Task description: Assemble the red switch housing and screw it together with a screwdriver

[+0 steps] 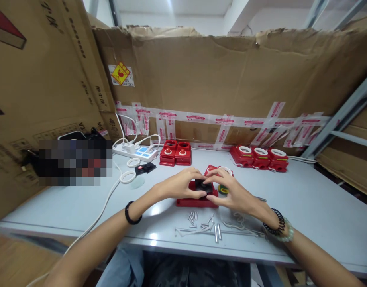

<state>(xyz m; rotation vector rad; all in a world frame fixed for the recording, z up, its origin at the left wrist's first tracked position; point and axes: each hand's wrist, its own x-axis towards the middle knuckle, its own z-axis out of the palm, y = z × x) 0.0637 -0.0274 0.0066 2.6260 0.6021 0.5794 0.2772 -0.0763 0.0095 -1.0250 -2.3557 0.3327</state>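
Note:
My left hand [183, 184] and my right hand [232, 193] meet at a black square part [203, 187]. Fingers and thumbs of both hands are curled around its sides. Beneath it lies a red housing [195, 203], partly hidden by the hands. Just behind my right hand are another red piece with a white ring [226, 170] and a small green-and-yellow item [222, 189]. In front of the housing, several screws [193, 217] and two metal pins [217, 232] lie near some thin white cords [240, 223].
Several red units [259, 158] stand at the back right, two more [175, 153] at the back left. Beside them are a power strip [137, 151], white rings [128, 176] and black plates [145, 168]. A cable [108, 199] crosses the left side. Cardboard [201, 79] walls the back.

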